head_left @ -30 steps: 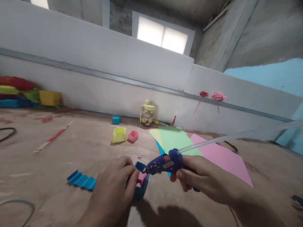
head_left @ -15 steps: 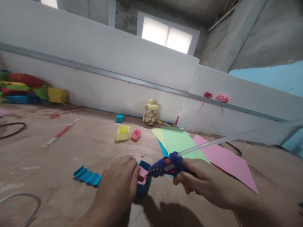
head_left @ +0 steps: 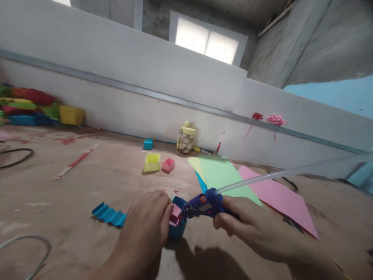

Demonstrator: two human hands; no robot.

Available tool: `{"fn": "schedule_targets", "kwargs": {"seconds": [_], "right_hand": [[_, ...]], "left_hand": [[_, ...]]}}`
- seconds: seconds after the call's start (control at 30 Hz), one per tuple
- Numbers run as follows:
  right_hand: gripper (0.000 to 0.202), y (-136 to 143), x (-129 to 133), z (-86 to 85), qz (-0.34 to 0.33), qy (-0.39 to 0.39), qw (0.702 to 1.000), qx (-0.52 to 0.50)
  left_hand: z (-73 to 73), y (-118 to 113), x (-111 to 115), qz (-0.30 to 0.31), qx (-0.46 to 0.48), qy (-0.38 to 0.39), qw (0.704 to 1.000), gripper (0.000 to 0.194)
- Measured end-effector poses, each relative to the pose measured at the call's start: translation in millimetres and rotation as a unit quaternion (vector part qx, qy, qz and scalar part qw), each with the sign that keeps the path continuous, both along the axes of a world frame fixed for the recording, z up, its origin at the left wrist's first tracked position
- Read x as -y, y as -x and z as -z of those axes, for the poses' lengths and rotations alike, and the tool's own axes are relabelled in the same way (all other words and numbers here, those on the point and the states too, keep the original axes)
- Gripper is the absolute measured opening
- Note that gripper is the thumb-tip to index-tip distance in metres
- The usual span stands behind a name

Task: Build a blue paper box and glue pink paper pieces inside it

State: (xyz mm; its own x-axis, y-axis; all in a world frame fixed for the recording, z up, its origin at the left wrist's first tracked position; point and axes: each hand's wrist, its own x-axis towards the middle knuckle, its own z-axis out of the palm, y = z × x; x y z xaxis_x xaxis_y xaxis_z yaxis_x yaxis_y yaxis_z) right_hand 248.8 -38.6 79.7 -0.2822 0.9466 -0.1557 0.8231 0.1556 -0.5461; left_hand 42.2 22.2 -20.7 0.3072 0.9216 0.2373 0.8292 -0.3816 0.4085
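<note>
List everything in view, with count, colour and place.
glue gun: one, dark blue, in the right hand
glue stick: one, clear, in the gun's back
blue box: one, beside the left hand
folded piece: one, pink, inside that box
pleated strip: one, blue, left
open boxes: two, yellow and pink, centre
small box: one, blue, behind them
lidded container: one, yellow-topped, by the wall
sheets: four, green, pink, yellow, blue, right of centre
pompoms: two, red and pink, at the rail
striped stick: one, red-white, left
heap: uncounted pieces, mixed colours, far left
window: one, bright, above
hands: two, left, right
</note>
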Motion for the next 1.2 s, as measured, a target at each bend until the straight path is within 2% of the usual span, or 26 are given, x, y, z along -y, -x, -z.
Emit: {"fn": "schedule_targets", "kwargs": {"seconds": [0.3,0.47,0.67,0.93,1.2], "right_hand": [[0.018,0.5,2.2,2.8,0.007,-0.008,1.0,-0.008],[0.014,0.5,4.1,1.5,-0.016,-0.004,1.0,-0.019],[0.019,1.3,2.9,0.4,0.019,-0.003,1.0,-0.001],[0.015,1.2,7.0,2.5,-0.009,-0.001,1.0,-0.015],[0.022,4.4,6.7,7.1,0.007,-0.039,0.999,-0.005]], "left_hand": [[3.1,1.7,2.2,0.003,0.011,-0.005,1.0,0.028],[3.2,2.1,0.9,0.014,0.014,-0.014,1.0,0.03],[-3.7,0.1,2.4,0.004,0.017,0.002,1.0,0.027],[1.5,0.9,2.0,0.001,0.021,0.003,1.0,0.026],[1.4,1.4,2.1,0.005,0.029,-0.011,1.0,0.027]]}}
